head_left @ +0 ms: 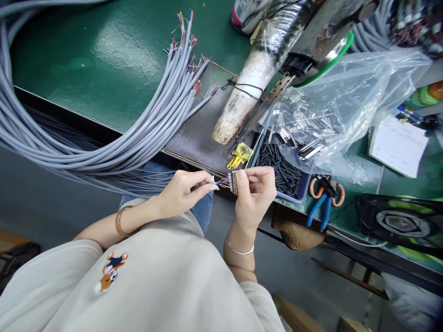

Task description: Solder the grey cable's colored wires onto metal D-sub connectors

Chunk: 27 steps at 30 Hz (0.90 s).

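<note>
Bench inspection: connector with coloured wires held between both hands at the edge of the green surface [104, 50].

Landmark: the connector [232, 181]. Up and left of it, a large bundle of grey cables [114, 143] curves across the surface, ends stripped. Up and right lies a clear plastic bag [346, 101]; just right, a blue tray of black tubing pieces [284, 171]; farther right, blue-handled pliers [323, 203]. The right hand [256, 193] has its fingers clamped on the connector body. The left hand [182, 191] pinches the coloured wires [223, 182] at its left side, fingertips together.
</note>
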Each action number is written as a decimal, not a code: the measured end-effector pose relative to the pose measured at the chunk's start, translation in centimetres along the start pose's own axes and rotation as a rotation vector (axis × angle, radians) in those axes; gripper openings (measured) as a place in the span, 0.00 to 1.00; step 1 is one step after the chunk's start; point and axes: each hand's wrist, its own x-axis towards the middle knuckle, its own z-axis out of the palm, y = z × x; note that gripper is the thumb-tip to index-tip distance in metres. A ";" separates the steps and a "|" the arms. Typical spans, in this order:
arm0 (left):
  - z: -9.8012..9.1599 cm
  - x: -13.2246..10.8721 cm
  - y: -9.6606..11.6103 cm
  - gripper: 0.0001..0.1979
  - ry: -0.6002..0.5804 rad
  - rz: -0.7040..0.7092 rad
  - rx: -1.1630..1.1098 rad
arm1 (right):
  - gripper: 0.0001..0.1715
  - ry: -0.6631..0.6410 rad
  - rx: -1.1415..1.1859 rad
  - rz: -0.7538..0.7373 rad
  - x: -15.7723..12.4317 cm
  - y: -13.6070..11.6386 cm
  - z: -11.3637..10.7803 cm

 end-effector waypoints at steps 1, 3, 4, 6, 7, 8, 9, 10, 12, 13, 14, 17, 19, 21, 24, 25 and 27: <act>-0.1 0.1 0.1 0.16 -0.068 -0.106 -0.121 | 0.11 -0.021 -0.001 0.012 0.1 -0.1 0.0; -0.4 0.4 0.4 0.21 -0.192 -0.323 -0.370 | 0.11 -0.058 0.005 0.031 0.2 -0.2 -0.1; -0.6 0.6 0.5 0.23 -0.238 -0.410 -0.470 | 0.11 -0.069 0.013 0.036 0.3 -0.3 -0.2; -1.0 0.8 0.4 0.25 -0.301 -0.525 -0.597 | 0.09 -0.079 0.027 0.040 0.3 -0.4 -0.2; -1.2 0.9 0.4 0.25 -0.319 -0.560 -0.633 | 0.09 -0.082 0.031 0.041 0.3 -0.5 -0.2; -1.3 1.0 0.3 0.24 -0.332 -0.583 -0.660 | 0.09 -0.082 0.032 0.042 0.3 -0.5 -0.2; -1.5 1.0 0.2 0.24 -0.345 -0.604 -0.682 | 0.09 -0.086 0.030 0.042 0.3 -0.6 -0.1; -1.6 1.0 0.1 0.23 -0.357 -0.624 -0.700 | 0.09 -0.090 0.028 0.041 0.2 -0.6 -0.1; -1.7 1.1 0.0 0.23 -0.373 -0.654 -0.729 | 0.09 -0.104 0.026 0.037 0.2 -0.6 0.0; -1.7 1.1 0.0 0.24 -0.377 -0.662 -0.737 | 0.09 -0.110 0.027 0.034 0.2 -0.6 0.0; -1.7 1.1 0.0 0.24 -0.375 -0.663 -0.738 | 0.08 -0.115 0.026 0.030 0.2 -0.6 0.1; -1.6 0.9 0.3 0.25 -0.332 -0.606 -0.676 | 0.08 -0.120 0.010 0.015 0.3 -0.6 0.0; -1.5 0.8 0.5 0.24 -0.275 -0.541 -0.584 | 0.08 -0.114 -0.015 0.003 0.3 -0.6 -0.2; -1.3 0.6 0.7 0.23 -0.227 -0.480 -0.490 | 0.08 -0.100 -0.038 -0.010 0.2 -0.6 -0.5; -1.1 0.3 0.8 0.21 -0.205 -0.406 -0.408 | 0.09 -0.091 -0.055 -0.036 0.1 -0.5 -0.8; -1.0 0.3 0.8 0.20 -0.202 -0.386 -0.393 | 0.09 -0.086 -0.063 -0.047 0.0 -0.4 -0.9; -1.0 0.1 0.7 0.18 -0.200 -0.354 -0.346 | 0.08 -0.060 -0.066 -0.059 0.0 -0.3 -0.8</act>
